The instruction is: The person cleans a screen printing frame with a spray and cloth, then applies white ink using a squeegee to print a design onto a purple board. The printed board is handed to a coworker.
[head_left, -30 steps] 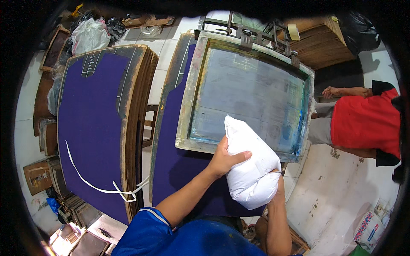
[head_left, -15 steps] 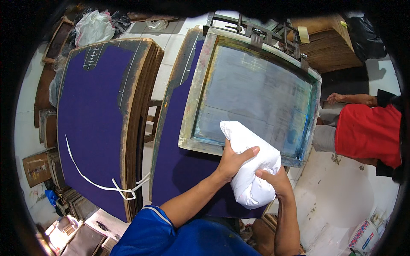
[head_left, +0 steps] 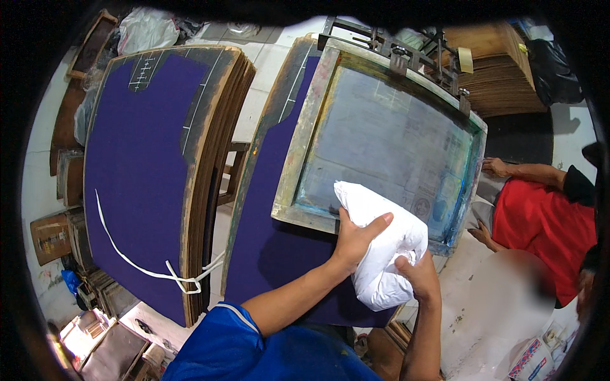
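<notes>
A plump white plastic bag (head_left: 389, 219) is held up in front of me, its knotted or pointed end toward the upper left. My left hand (head_left: 357, 238) is closed round its left side, thumb laid across the top. At its lower right, my right hand (head_left: 420, 276) grips the bag, the thumb pressed into a crease; most of that hand's fingers are hidden. Behind the bag is a screen-printing frame (head_left: 307, 124) with grey mesh (head_left: 381, 140), blue and yellow stains along its edges. The frame lies above a board with purple fabric (head_left: 257, 219) on it.
To the left, more purple fabric (head_left: 140, 159) covers a stack of boards (head_left: 213, 127), with a white cord (head_left: 124, 261) across it. Metal clamps (head_left: 399, 57) hold the frame's far edge. A person in a red and black shirt (head_left: 530, 209) is at the right. Stacked boards (head_left: 502, 70) stand behind.
My right thumb has pushed deeper into the bag, folding its right side. The view has shifted a little. The person at the right has moved, and a second hand of theirs now shows.
</notes>
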Available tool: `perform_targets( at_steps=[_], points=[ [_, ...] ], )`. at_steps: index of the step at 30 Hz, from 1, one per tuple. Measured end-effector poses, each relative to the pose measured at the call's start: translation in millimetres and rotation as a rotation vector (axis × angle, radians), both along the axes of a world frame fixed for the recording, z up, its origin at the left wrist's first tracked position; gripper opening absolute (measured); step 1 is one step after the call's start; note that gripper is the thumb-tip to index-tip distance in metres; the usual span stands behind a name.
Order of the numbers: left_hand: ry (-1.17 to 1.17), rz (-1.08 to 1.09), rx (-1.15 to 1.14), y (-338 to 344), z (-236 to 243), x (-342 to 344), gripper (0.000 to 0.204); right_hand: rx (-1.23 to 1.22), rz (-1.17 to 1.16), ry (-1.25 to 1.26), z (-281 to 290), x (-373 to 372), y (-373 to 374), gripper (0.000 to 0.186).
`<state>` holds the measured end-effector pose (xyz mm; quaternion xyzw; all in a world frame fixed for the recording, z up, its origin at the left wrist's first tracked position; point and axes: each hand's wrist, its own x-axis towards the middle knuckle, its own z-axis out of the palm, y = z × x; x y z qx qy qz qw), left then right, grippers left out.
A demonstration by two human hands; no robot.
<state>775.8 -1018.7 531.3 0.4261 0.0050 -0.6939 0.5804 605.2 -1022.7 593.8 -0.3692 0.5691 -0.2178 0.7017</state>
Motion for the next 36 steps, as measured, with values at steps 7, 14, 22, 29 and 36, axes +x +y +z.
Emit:
perform_targets(
  at_steps=[7, 14, 22, 29, 36],
  points=[
    [-0.065, -0.039, 0.007, -7.0, 3.4, 1.8, 0.049, -0.042, 0.108, 0.127, -3.4, 19.7, -11.5, 0.083],
    [0.014, -0.038, 0.055, -7.5, 2.6, 8.5, 0.051, 0.013, 0.062, 0.207, 6.0, 23.0, -15.8, 0.058],
    [0.070, -0.043, 0.004, -9.2, -6.1, 14.5, 0.041, -0.013, 0.073, 0.215, 15.2, 37.0, -18.9, 0.049],
    [0.178, 0.023, -0.001, -17.7, -12.0, 22.2, 0.036, -0.157, 0.183, 0.386, 10.7, 46.0, -27.3, 0.057],
    [0.172, 0.000, 0.001, -20.2, -19.1, 24.2, 0.042, -0.164, 0.265, 0.455, 9.2, 49.7, -36.6, 0.059]
  ],
)
